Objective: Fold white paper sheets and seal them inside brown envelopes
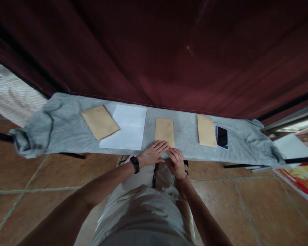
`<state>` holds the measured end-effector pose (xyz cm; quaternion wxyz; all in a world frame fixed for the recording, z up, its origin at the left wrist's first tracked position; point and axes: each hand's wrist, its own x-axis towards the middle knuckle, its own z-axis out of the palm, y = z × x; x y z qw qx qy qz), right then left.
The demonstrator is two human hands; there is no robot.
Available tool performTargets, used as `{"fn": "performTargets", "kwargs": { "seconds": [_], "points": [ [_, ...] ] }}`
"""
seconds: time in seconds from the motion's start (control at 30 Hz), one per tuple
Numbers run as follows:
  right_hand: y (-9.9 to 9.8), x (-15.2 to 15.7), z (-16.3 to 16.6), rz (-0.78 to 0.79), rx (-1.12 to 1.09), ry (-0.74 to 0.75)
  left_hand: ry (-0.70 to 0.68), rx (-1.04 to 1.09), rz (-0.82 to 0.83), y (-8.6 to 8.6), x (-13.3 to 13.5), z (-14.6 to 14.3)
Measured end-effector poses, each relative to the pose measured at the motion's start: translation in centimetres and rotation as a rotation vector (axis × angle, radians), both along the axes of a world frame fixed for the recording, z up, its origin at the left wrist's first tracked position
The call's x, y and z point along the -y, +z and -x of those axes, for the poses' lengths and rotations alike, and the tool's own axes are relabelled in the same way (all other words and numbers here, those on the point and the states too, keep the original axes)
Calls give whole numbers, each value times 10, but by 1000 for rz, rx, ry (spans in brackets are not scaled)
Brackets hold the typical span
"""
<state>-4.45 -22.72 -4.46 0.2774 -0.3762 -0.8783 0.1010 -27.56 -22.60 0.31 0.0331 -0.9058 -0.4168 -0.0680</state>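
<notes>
Because could shift at near edge of long grey cloth-covered bench (pixel 186 136), pressed tan paper rectangle (pixel 164 129) with flattened left hand (pixel 153 153), curled right hand (pixel 177 163); couldn't discern pinch.

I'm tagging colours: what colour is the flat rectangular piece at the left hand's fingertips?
The flat rectangular piece is light tan, best seen in the head view.

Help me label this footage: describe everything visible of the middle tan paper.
The middle tan paper is a matt rectangle, faintly mottled near its far edge. It lies flat on the grey cloth, long sides pointing away, between the white paper and another tan paper. The left hand covers part of its near edge; the right hand is at its near right corner, contact unclear.
</notes>
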Motion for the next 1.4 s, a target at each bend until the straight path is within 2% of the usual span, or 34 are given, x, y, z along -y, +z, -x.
{"fn": "performTargets", "kwargs": {
  "seconds": [0.47,0.7,0.83,1.07,1.3,1.4],
  "points": [
    [-1,0,0,20,-2,1,-21,56,21,3,-3,2],
    [11,2,2,55,-7,15,260,207,85,-3,-32,8],
    [17,1,3,65,-12,5,358,239,107,-11,-44,8],
    [18,-1,4,81,-9,0,398,204,100,-14,-49,6],
    [17,-2,5,64,-14,-11,512,216,118,-10,-69,7],
    [17,-2,5,69,-10,-9,500,203,107,-11,-72,7]
  ]
}}
